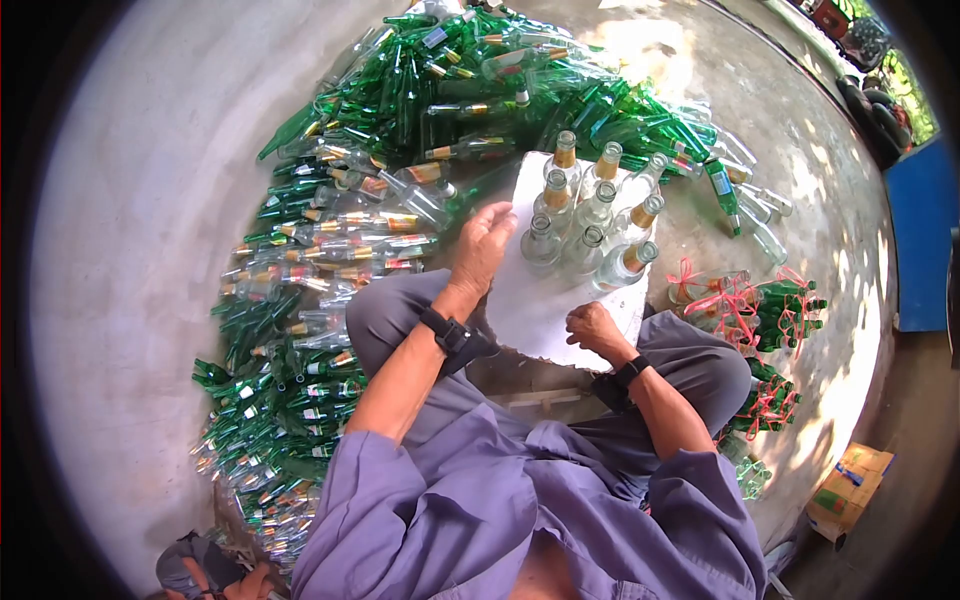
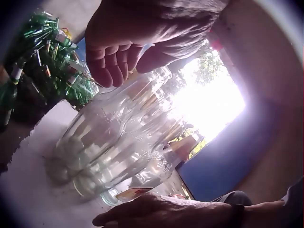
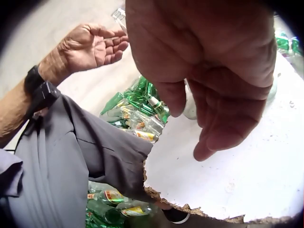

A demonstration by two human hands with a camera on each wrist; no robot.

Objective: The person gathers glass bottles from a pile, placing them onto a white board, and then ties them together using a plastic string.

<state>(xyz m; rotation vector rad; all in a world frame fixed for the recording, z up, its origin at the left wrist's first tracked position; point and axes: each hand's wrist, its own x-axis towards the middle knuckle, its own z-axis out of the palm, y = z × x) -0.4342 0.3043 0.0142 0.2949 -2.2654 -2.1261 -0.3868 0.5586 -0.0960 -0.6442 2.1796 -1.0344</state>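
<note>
On rough white foam slab (image 1: 540,310): clear glass bottles (image 1: 590,225); left hand (image 1: 483,245), right hand (image 1: 592,328) relaxed, empty.

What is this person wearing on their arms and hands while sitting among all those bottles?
Both hands are bare, with no gloves. The left hand and the right hand each have a black strap at the wrist: the left strap carries a small black box, the right strap is a plain black band. The sleeves are loose, greyish-purple cloth, pushed up so the forearms are uncovered.
</note>
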